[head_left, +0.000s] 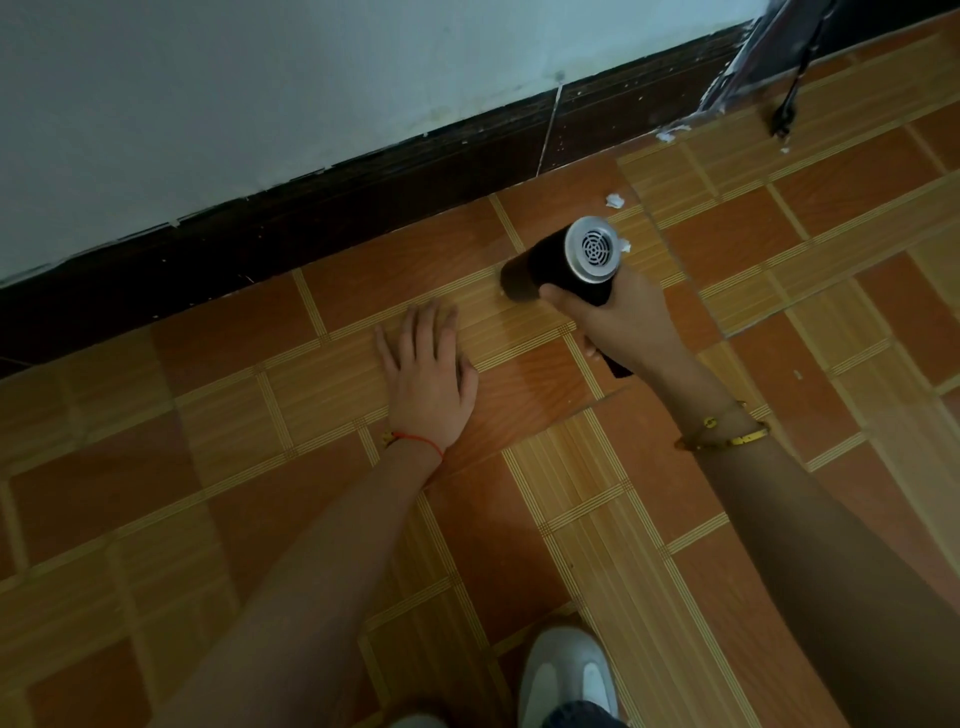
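From the head view, our right hand (618, 322) has its fingers and thumb curled round the handle of a black blower (550, 267), which it holds just above the tiled floor (260, 415) a little way out from the dark baseboard (311, 208). The blower's long axis runs from the silver grille at the upper right down to the dark nozzle at the lower left, so we judge the air goes left along the tiles and toward the baseboard. Our left hand (428, 374) lies flat on the floor, fingers straight and slightly spread, holding nothing. Its fingertips are near the nozzle on its left but apart from it, right in the line the nozzle points along, so we think it may need to shift aside. Small white scraps (615, 201) lie behind the grille end, out of the air's path. More white bits (670, 132) sit further right at the foot of the wall. A white shoe (566, 675) is well below, clear of both hands
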